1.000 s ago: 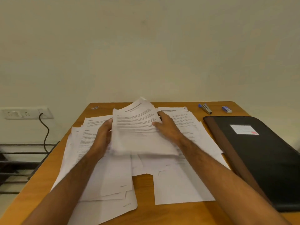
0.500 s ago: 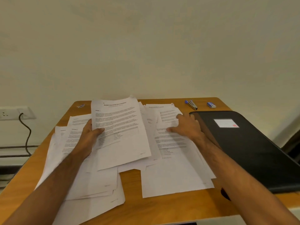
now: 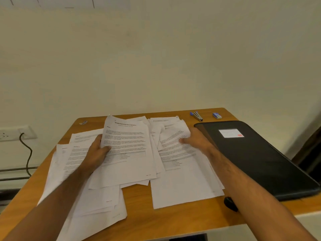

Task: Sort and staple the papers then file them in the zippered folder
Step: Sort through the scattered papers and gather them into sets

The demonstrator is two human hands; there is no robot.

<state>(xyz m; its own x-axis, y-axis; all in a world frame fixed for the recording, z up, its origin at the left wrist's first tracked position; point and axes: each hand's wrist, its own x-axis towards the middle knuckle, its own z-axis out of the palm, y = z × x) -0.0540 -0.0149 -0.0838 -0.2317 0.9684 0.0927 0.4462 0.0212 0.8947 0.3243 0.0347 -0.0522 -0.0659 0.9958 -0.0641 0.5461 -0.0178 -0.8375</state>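
Since 0.5 s ago: right hand (image 3: 196, 140) now pinches a crumpled sheet (image 3: 173, 134) on the right pile; left hand (image 3: 97, 152) still grips the stack (image 3: 126, 150), thumb on top. Stack lies mid-desk (image 3: 137, 204), long axis near-to-far, heading far. Folder (image 3: 257, 157) closed at right, stapler (image 3: 197, 116) beyond it.

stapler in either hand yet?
No, the stapler lies untouched at the table's far edge while the left hand and right hand both hold papers.

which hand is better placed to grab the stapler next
Right, probably. The stapler lies at the table's far right, just beyond the right hand; the left hand grips a sheet across the table.
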